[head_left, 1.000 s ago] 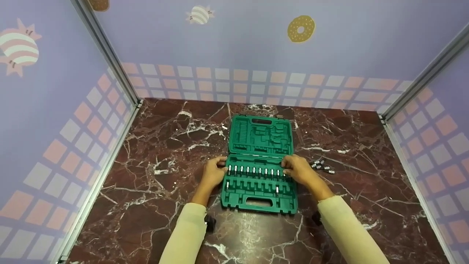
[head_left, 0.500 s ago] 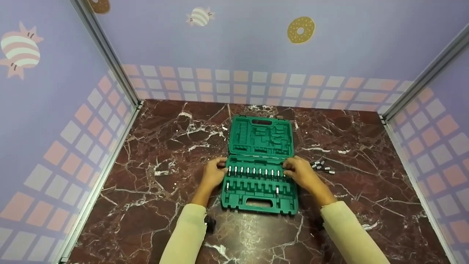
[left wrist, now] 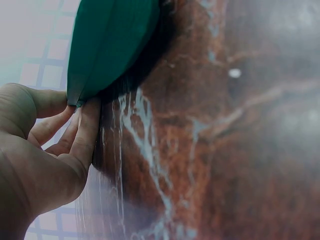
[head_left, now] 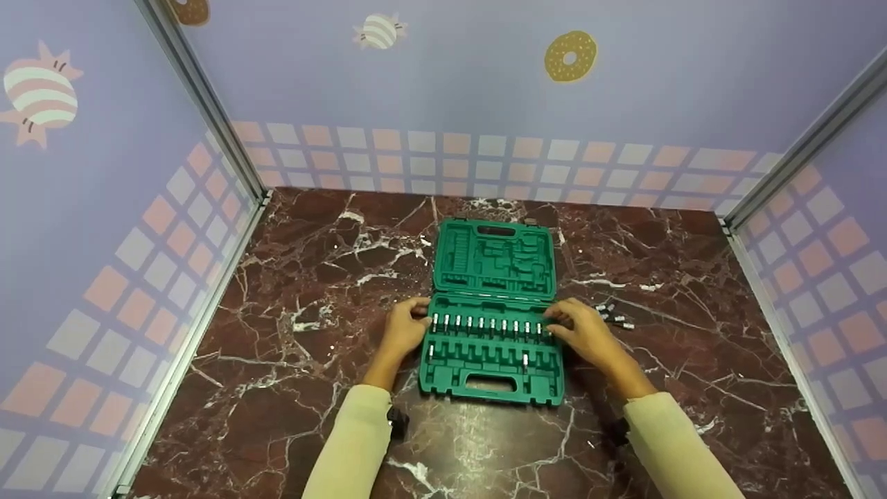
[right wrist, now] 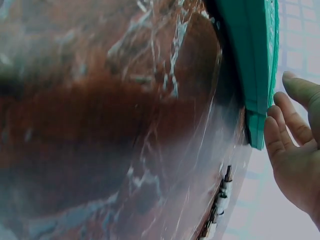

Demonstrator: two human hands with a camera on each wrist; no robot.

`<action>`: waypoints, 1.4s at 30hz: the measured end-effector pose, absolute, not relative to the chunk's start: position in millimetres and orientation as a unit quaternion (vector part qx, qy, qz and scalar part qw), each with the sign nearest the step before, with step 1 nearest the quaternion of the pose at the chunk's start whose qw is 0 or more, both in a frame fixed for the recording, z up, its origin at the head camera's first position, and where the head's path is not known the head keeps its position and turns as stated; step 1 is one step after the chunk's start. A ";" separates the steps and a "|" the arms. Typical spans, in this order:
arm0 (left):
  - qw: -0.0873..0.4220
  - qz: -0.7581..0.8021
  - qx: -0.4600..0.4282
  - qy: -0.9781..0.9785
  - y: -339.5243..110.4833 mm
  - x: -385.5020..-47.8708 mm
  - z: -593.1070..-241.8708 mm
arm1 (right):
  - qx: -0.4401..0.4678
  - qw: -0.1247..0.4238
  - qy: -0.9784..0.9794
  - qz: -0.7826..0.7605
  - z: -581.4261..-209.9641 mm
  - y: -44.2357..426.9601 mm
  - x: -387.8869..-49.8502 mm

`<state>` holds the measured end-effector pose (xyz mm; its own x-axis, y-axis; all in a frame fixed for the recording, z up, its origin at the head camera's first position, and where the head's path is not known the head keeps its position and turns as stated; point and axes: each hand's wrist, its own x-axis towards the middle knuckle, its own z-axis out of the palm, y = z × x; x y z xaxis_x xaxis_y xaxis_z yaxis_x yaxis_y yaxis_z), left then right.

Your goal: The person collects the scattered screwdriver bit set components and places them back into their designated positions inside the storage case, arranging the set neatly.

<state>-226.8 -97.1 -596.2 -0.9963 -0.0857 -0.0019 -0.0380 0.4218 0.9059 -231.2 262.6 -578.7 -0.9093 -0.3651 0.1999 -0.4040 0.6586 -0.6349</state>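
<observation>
Thumb and fingers [left wrist: 87,130] of the left hand [head_left: 404,329] pinch the rim of an open green case [head_left: 447,381] near its tray's 9 o'clock, while the right hand [head_left: 585,333], near 3 o'clock, has its thumb and fingers parted and holds nothing — whether its fingertips touch the case I cannot tell. Between the hands, a row of silver bits [head_left: 493,326] spans the tray's upper half; below it sit one bit [head_left: 431,352] at 9 o'clock and another [head_left: 524,360] toward 4. The lid [head_left: 493,256] lies back at 12. Just past the right hand, between 2 and 3 o'clock, loose bits [head_left: 628,326] lie on the marbled table [head_left: 312,367] — lilac walls [head_left: 471,83] beyond.
</observation>
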 end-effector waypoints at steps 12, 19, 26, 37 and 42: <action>0.027 -0.534 0.037 -0.844 -96.5 -225.0 -595.9 | 0.185 0.088 -0.915 0.347 -573.7 295.0 -224.2; 0.015 -0.531 0.041 -0.847 -98.6 -225.7 -594.6 | 0.146 0.120 -0.927 0.325 -574.8 316.3 -222.9; 0.013 -0.532 0.039 -0.846 -98.3 -225.7 -593.9 | 0.112 0.110 -0.939 0.306 -581.6 339.2 -221.6; 0.018 -0.535 0.035 -0.844 -97.6 -227.4 -596.4 | 0.084 0.079 -0.949 0.293 -586.9 369.2 -219.8; 0.009 -0.536 0.040 -0.843 -97.9 -227.2 -596.6 | 0.075 0.057 -0.955 0.283 -590.3 377.3 -220.5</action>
<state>-227.2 -97.9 -596.6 -0.9966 -0.0775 -0.0275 -0.0578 0.4226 0.9045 -220.5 377.3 -590.3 -0.9820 -0.1114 0.1522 -0.1764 0.8289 -0.5309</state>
